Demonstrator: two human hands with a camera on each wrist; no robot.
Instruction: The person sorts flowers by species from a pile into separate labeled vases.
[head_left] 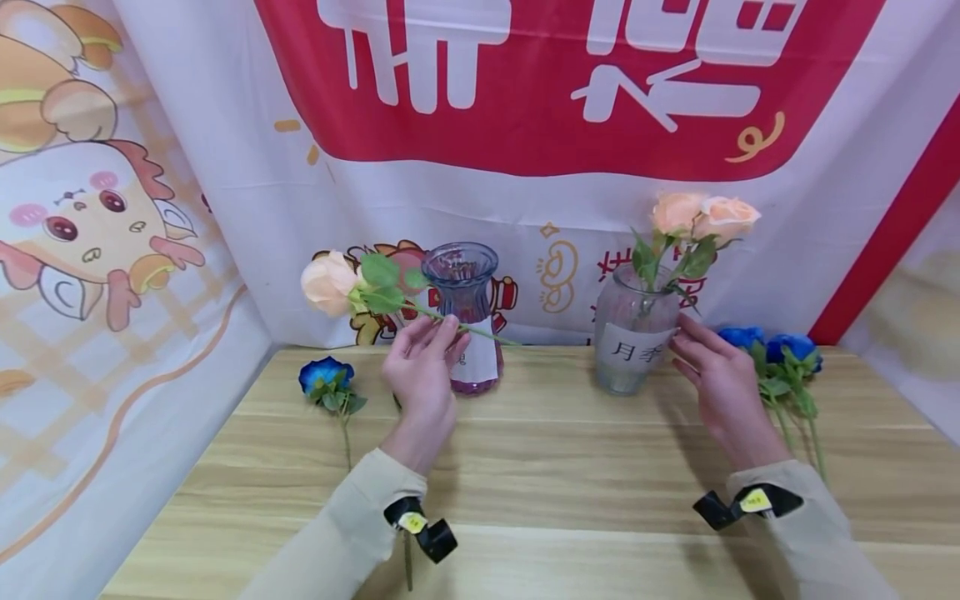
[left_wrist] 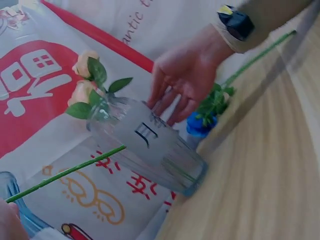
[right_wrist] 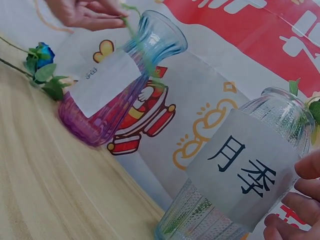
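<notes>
My left hand (head_left: 423, 371) pinches the green stem of a peach rose (head_left: 330, 283), its bloom to the left and its stem slanting down to the right. Behind that hand stands a blue-to-purple glass vase (right_wrist: 107, 107) with a white label. Beside the clear ribbed glass vase (head_left: 621, 379) is my right hand (head_left: 723, 387), fingertips at the right edge of its label (right_wrist: 242, 170) and slightly bent. Two peach roses (head_left: 726, 219) stand in this clear vase, stems inside the glass.
A blue rose (head_left: 326, 377) lies on the wooden table (head_left: 562, 475) at the left. Further blue roses (head_left: 793, 354) lie at the right, partly behind my right hand. A printed cloth (head_left: 540, 200) hangs close behind the vases.
</notes>
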